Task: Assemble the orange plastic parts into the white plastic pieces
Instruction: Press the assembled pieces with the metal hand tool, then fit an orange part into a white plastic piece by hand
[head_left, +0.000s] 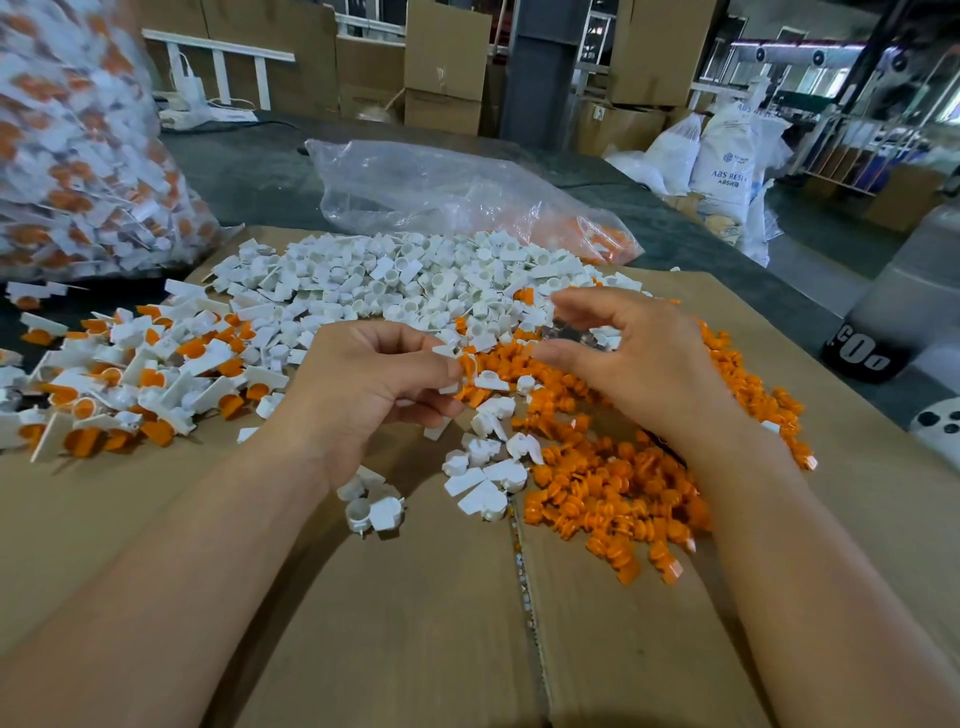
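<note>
White plastic pieces (395, 280) heap far centre on a brown cardboard sheet (363, 623); loose orange plastic parts (613, 488) spread near right; a smaller finished pile (130, 384) lies left, so much remains. Left hand (374, 384) pinches one white piece (445, 353); right hand (623, 358) curls above the orange parts, contents unclear.

Behind the dark grey bench (249, 171), stacked cardboard boxes (447, 62) either side of a dark steel pillar (545, 67). At far left, a white railed frame (218, 57). To the right, white printed sacks (727, 156) on grey floor (815, 260). Beyond, pale machinery (810, 57) under bright light.
</note>
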